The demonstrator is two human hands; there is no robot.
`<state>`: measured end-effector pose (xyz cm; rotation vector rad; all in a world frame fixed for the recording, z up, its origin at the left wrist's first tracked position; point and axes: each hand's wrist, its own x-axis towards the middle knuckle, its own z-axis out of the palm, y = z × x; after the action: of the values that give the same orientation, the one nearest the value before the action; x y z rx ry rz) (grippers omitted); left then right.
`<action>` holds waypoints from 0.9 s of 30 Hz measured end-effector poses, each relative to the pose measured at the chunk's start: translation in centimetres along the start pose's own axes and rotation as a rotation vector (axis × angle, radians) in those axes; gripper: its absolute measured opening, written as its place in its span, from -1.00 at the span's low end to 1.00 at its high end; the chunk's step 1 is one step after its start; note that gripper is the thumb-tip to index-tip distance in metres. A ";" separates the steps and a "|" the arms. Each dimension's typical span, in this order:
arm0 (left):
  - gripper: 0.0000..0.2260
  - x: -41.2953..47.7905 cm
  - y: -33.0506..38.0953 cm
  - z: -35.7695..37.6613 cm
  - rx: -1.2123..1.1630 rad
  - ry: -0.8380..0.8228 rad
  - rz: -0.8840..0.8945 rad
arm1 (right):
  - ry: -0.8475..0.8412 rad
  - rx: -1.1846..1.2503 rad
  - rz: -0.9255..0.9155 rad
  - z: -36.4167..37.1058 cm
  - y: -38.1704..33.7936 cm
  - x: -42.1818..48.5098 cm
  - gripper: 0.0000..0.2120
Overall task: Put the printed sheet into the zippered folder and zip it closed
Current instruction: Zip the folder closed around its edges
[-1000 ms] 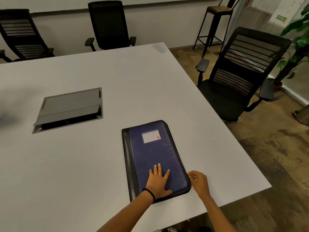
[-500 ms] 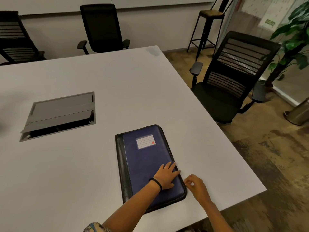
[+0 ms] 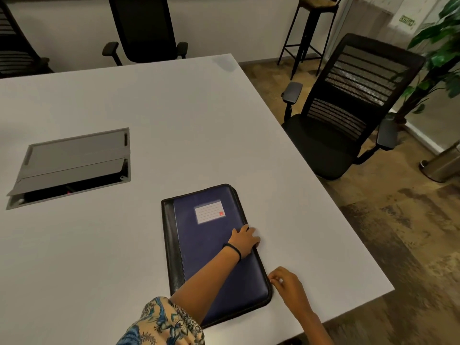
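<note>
A dark blue zippered folder with a black spine and a white label lies closed on the white table, near its front right corner. My left hand rests on the folder's right edge at mid-height, fingers curled over the rim. Lower down, my right hand has its fingers pinched together at the zipper track near the bottom right corner. The zipper pull is hidden by those fingers. No printed sheet is in sight.
A grey cable hatch with its lid partly raised is set into the table at left. A black mesh office chair stands beside the table's right edge. More chairs and a tall stool are at the back.
My left hand has slid from the lower cover up and right to the folder's right edge. My right hand stays pinched at the lower right edge.
</note>
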<state>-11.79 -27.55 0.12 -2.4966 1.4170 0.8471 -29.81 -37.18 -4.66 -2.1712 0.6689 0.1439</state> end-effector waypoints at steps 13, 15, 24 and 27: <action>-0.68 1.2 0.5 0.6 -0.126 -0.044 -0.024 | 0.078 0.050 -0.050 0.6 -1.4 3.8 -0.91; -0.68 1.1 0.3 0.4 -0.129 -0.062 -0.008 | 0.080 0.072 -0.057 0.8 -1.8 4.8 -0.91; -0.47 1.2 -6.1 -0.7 -0.202 0.072 -0.125 | -0.020 0.083 -0.106 0.0 -2.6 8.0 -0.82; -0.44 1.5 -9.0 -1.5 -0.260 0.113 -0.242 | -0.063 0.099 -0.115 -0.2 -2.3 8.2 -0.83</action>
<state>-3.10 -24.37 -0.72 -2.8758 1.0605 0.9039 -21.68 -39.64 -5.60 -2.0946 0.5042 0.1157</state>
